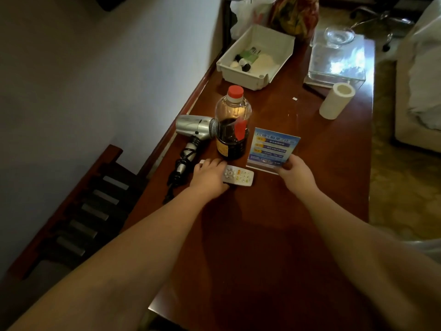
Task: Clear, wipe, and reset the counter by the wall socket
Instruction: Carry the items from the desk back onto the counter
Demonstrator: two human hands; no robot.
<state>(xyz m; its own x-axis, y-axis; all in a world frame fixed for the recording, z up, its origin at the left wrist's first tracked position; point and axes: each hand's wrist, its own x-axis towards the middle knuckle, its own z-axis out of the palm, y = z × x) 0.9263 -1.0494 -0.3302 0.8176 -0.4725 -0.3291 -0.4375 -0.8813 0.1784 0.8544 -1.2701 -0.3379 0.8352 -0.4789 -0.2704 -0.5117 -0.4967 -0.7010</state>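
- On the dark red-brown wooden desk (pixel 274 235), beside the pale wall, both bare forearms reach forward from the near edge.
- Left hand (pixel 210 174) lies palm down over the left end of a white remote control (pixel 239 178) with small coloured buttons; its fingers curve over the top of the remote and the thumb sits at the near edge, so it grips the remote, which lies flat on the desk.
- Right hand (pixel 296 172) holds the lower right corner of a blue printed card in a clear acrylic stand (pixel 273 149); the thumb presses the front of the card, and the other fingers are hidden behind it. The stand's base touches the desk.
- Between the two hands, just beyond the left fingertips, stands a clear plastic bottle of dark sauce with a red cap (pixel 232 125), upright and about half full.
- Left of the bottle and just beyond the left hand lies a silver hair dryer (pixel 195 127) on its side, its black cord (pixel 179 173) bundled beside the left wrist.
- Well beyond the right hand stands a white paper roll (pixel 336 100).
- Farther off, a white plastic tray of small toiletries (pixel 256 56) sits against the wall, with a clear glass box (pixel 336 63) to its right carrying a glass bowl (pixel 338 35).
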